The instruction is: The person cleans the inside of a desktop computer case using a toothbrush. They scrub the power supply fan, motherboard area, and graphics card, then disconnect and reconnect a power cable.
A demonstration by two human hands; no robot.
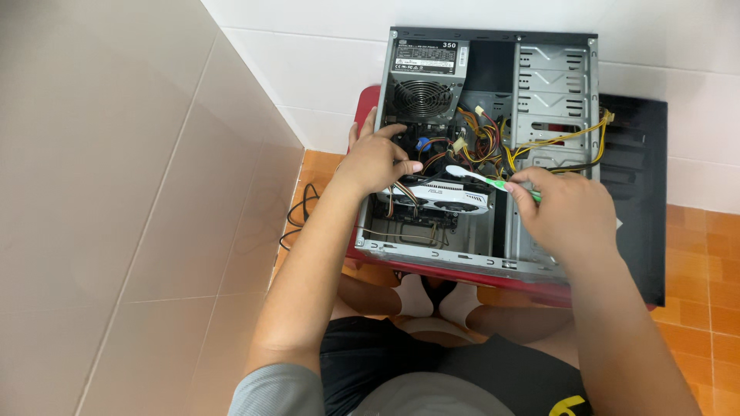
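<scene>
Left hand braces case, grasping nothing; right hand pinches toothbrush | we judge bristles may snag wires beyond card

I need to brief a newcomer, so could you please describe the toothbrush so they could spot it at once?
Find the open computer case lying on its side. Above the white graphics card inside, the right hand holds a toothbrush. It is the only slim white-and-green stick among the tangled cables.

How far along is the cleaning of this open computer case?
Done: the computer case lies open, its black side panel set aside. In hand: the right hand holds a toothbrush over the white graphics card; the left hand steadies beside the power supply. Left: cannot tell which parts are already brushed.
</scene>
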